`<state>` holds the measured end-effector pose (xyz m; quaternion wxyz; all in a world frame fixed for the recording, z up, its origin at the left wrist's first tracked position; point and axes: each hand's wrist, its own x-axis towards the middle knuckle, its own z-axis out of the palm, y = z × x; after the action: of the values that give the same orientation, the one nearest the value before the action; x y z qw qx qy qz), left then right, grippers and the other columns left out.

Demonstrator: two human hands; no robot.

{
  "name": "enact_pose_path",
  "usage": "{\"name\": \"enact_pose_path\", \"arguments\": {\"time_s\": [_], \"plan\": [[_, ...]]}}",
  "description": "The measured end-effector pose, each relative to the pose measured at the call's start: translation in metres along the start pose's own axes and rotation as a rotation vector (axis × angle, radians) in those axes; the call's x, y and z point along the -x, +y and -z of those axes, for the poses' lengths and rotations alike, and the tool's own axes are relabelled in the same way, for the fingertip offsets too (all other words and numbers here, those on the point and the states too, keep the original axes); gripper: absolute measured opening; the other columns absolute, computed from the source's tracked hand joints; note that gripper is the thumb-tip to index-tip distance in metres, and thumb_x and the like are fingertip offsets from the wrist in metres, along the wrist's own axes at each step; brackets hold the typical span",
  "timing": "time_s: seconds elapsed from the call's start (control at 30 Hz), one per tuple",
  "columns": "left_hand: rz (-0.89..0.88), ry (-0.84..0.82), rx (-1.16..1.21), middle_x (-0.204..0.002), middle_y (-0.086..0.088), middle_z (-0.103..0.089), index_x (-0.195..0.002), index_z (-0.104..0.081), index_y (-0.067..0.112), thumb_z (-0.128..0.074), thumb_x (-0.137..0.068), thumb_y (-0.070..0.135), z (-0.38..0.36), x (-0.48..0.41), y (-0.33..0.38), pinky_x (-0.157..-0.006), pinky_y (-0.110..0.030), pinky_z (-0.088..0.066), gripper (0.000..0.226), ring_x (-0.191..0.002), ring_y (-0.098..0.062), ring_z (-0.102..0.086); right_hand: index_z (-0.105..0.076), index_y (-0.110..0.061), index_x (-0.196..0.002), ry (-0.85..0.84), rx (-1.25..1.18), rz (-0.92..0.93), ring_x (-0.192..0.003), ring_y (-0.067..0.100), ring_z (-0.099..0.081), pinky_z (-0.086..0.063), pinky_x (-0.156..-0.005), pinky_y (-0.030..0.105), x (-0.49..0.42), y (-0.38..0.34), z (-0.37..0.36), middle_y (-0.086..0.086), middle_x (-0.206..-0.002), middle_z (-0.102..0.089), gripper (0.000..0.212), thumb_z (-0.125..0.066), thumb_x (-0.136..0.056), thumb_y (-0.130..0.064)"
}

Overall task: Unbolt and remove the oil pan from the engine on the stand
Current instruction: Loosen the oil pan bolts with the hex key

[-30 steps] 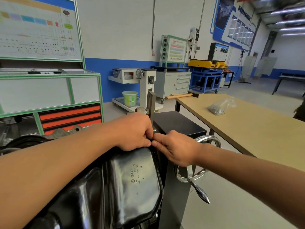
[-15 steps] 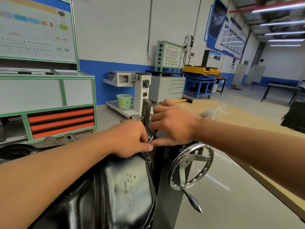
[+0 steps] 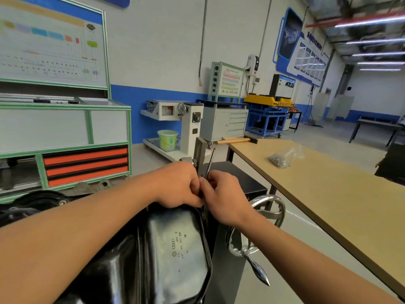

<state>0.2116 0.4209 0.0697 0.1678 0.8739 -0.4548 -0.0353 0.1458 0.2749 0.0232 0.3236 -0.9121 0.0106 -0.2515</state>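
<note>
The glossy black stamped-steel oil pan sits face-up in the foreground and appears seated on the dark engine, so the removal itself is not done. Both hands meet at the pan's far rim, just in front of the grey upright bracket of the stand.

The right hand has its grip pressed together around the lower end of a thin metal key, which rises at a slight tilt from between the two hands. The left hand is curled tight against it at the same spot on the rim. Whether its grip holds a bolt, steadies the key or only braces on the pan cannot be told, because the fingertips are hidden.

Judging from this, the work is at the unbolting stage on a far-edge fastener. The rim bolts are not clear enough to count, so how many are out cannot be told.

To the right of the pan hangs a chrome handwheel. Beyond it on the tan wooden bench lies a clear plastic bag of small hardware.
</note>
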Motion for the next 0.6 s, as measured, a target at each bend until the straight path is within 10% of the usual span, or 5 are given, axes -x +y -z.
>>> {"name": "enact_pose_path", "arguments": {"time_s": [0.2, 0.37, 0.6], "plan": [[0.185, 0.262, 0.312, -0.062, 0.004, -0.07, -0.07, -0.073, 0.014, -0.064, -0.095, 0.035, 0.035, 0.006, -0.018, -0.049, -0.018, -0.044, 0.034, -0.052, -0.003, -0.057, -0.053, -0.014, -0.08, -0.23, 0.309, 0.312, -0.065, 0.029, -0.049, -0.044, -0.064, 0.041, -0.014, -0.018, 0.011, 0.009, -0.073, -0.058, 0.029, -0.048, -0.104, -0.03], [0.204, 0.262, 0.536, -0.059, 0.004, -0.067, -0.072, -0.068, 0.009, -0.057, -0.1, 0.021, 0.027, 0.007, -0.016, -0.043, -0.017, -0.045, 0.032, -0.048, -0.004, -0.056, -0.051, -0.015, -0.076, -0.299, 0.344, 0.359, -0.064, 0.022, -0.046, -0.035, -0.062, 0.032, -0.018, -0.022, 0.02, 0.0, -0.066, -0.049, 0.03, -0.049, -0.104, -0.026], [0.024, 0.412, 0.583, -0.067, 0.007, -0.071, -0.083, -0.076, 0.024, -0.069, -0.093, 0.023, 0.03, 0.001, -0.003, -0.053, -0.019, -0.05, 0.012, -0.06, -0.004, -0.061, -0.059, -0.005, -0.084, -0.006, -0.662, -0.213, -0.038, 0.007, -0.044, -0.034, -0.039, 0.019, -0.008, -0.04, 0.008, 0.002, -0.055, -0.061, 0.031, -0.046, -0.106, -0.023]]}}
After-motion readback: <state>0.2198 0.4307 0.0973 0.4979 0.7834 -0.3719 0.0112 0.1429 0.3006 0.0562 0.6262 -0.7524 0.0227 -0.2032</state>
